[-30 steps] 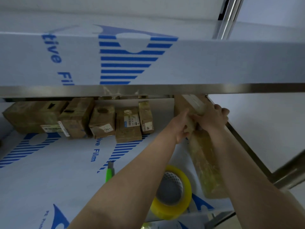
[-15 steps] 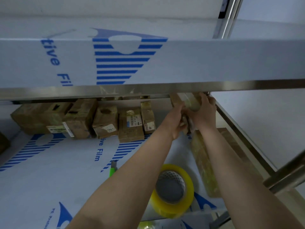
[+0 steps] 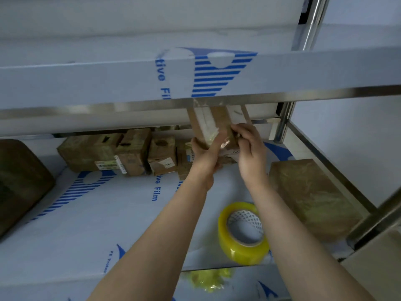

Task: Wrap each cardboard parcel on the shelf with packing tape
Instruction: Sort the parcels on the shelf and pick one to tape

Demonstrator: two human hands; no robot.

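- While the left hand (image 3: pixel 206 155) is cradling the raised parcel (image 3: pixel 217 120) from below, thumb on one side and a finger lying along its face, it is gripping the box to tilt it up off the lower shelf (image 3: pixel 108 224).
- The right hand (image 3: pixel 249 153) is curling its fingers onto the parcel's side edge, seemingly pinching clear tape down; whether a loose end is in the pinch is unclear.
- The parcel's top is reaching under the upper shelf edge (image 3: pixel 325 95), probably so its faces are exposed for wrapping.
- The yellow tape roll (image 3: pixel 243 235) is lying flat beside the forearms, within easy reach.
- A back row of parcels (image 3: pixel 130 153) is waiting; a glossy parcel (image 3: pixel 310 196) is lying to the right, apparently taped.
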